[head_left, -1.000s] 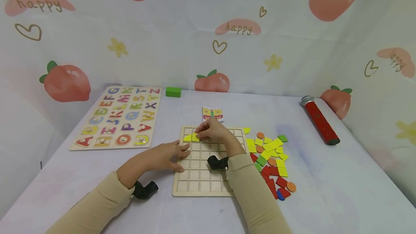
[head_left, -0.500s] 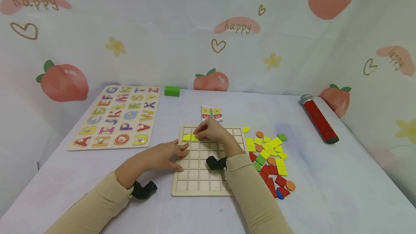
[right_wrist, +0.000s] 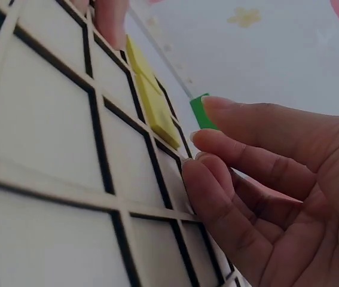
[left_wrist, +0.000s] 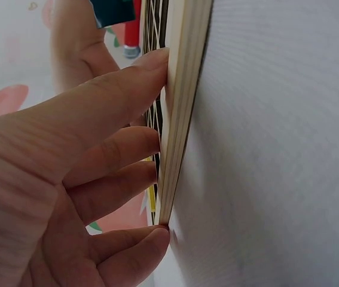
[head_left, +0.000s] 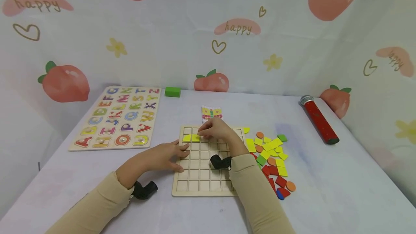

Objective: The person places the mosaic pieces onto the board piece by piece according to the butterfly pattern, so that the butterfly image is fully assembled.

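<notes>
A wooden grid board lies in front of me. Two yellow pieces sit side by side in cells near its upper left corner; they also show as thick yellow tiles in the right wrist view. My left hand rests on the board's left edge, thumb and fingers spread and touching the wooden rim. Just right of the yellow pieces hovers my right hand, its fingers loosely bent. In the right wrist view nothing shows between thumb and fingertips.
Loose yellow, red, green, orange and blue pieces lie right of the board. Behind it stands a small pattern card. An alphabet puzzle board and a green block are at the left; a red microphone lies far right.
My right hand has let go of the second yellow piece and drawn slightly right, uncovering it. My left hand stays on the board's edge.
</notes>
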Available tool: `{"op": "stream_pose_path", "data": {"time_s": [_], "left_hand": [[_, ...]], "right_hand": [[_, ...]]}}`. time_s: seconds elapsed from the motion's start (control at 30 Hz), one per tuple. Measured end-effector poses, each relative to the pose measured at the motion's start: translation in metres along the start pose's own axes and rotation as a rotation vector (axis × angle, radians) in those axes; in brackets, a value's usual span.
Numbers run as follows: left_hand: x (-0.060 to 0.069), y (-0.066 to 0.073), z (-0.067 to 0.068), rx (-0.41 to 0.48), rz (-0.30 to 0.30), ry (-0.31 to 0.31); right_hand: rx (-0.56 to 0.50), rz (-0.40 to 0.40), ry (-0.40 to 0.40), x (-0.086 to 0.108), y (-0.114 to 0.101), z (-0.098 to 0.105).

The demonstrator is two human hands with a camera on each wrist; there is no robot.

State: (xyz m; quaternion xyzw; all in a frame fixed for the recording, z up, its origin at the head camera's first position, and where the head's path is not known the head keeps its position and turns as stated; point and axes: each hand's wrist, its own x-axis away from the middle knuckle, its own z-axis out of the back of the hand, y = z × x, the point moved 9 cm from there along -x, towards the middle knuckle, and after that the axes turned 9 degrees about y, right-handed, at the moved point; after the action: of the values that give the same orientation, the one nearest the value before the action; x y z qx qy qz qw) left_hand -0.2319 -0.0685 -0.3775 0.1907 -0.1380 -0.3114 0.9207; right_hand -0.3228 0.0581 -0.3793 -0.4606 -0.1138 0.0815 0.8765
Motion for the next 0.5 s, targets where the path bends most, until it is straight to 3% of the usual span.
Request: {"op": "stream_pose_path", "data": {"time_s": [0.2,0.5], "left_hand": [[0.000,0.002,0.000,0.004,-0.012,0.005],[0.002,0.001,0.001,0.009,0.009,0.007]], "right_hand": [[-0.034,0.030,0.020,0.003,0.001,0.016],[-0.021,0.013,0.034,0.013,0.013,0.051]]}}
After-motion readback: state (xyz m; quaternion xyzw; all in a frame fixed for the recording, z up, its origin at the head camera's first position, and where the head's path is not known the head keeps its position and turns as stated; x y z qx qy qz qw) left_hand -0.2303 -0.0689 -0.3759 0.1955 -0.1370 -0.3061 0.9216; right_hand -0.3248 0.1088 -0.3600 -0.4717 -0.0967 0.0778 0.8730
